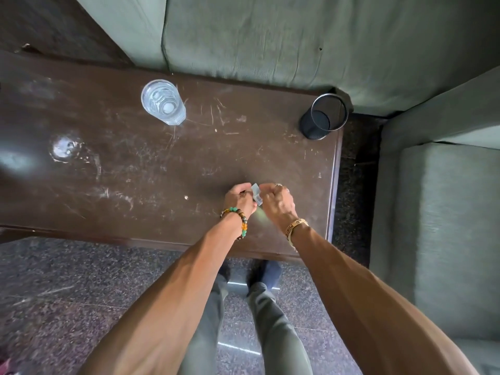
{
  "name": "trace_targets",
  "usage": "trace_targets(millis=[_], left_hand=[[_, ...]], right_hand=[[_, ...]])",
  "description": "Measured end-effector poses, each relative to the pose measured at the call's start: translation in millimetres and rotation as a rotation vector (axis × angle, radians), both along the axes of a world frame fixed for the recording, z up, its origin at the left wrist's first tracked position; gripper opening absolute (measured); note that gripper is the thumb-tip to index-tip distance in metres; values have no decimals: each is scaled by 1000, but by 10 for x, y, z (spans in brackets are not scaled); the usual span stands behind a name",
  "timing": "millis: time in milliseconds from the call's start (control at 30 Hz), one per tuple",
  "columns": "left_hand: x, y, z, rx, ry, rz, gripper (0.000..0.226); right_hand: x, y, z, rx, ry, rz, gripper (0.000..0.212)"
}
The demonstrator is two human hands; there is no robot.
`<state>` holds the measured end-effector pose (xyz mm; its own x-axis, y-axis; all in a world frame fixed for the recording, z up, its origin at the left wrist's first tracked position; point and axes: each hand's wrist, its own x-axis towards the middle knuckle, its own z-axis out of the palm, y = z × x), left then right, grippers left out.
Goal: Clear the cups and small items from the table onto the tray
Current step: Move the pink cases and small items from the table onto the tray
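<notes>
Both my hands meet over the right part of the dark wooden table (135,169). My left hand (239,199) and my right hand (277,200) are closed around a small white item with a barcode (257,195), which shows between them just above the tabletop. A clear glass (163,101) stands upright at the back of the table, well to the left of my hands. A black mesh cup (324,116) stands at the back right corner. No tray is in view.
A grey-green sofa (270,36) runs along the far side of the table. A matching armchair (443,212) sits to the right, across a narrow gap. My legs and shoes (267,274) are on the speckled floor at the table's near edge.
</notes>
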<state>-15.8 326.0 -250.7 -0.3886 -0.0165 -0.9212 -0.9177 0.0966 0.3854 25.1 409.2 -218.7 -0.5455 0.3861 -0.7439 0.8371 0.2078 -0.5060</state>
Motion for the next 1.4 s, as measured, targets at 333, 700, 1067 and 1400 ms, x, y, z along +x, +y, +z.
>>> trace_targets(millis=[333,700,1067,1400], left_hand=[[-185,-137,1665,46,119,17,33],[-349,-726,3583,168,398,62,31],[-220,-1802,4287,208,542,48,25],[-64,-2671,4620,180,633,97,27]], right_hand=[[-154,30,1395,25,177,47,30],[-540,-416,3202,51,391,201,29],[-437,-1387,3943,93,476,247,27],[-341,-2258,4299,102,540,325,21]])
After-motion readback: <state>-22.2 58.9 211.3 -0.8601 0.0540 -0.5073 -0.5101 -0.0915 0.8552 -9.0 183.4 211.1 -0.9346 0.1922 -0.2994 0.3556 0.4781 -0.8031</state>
